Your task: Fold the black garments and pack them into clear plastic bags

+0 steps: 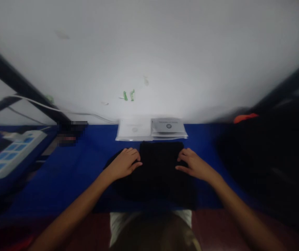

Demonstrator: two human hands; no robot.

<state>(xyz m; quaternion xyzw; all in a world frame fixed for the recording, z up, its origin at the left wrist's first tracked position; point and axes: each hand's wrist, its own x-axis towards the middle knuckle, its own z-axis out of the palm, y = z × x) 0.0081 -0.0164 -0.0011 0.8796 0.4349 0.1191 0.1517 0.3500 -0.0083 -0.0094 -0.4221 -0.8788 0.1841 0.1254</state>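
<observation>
Reaches forward with left hand [125, 163] at the left edge of the black cloth [161, 170] and right hand [192, 164] at its right, bending fingers [132, 152] loosely.

Perhaps a bedroom corner: blue cloth [78, 167], scuffed wall [165, 59].

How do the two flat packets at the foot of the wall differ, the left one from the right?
The left packet looks almost all white, while the right packet shows a grey face. The left packet's round mark is faint; the right packet's is dark and plain. Both lie flat, side by side, on the blue surface, beyond the black cloth.
</observation>
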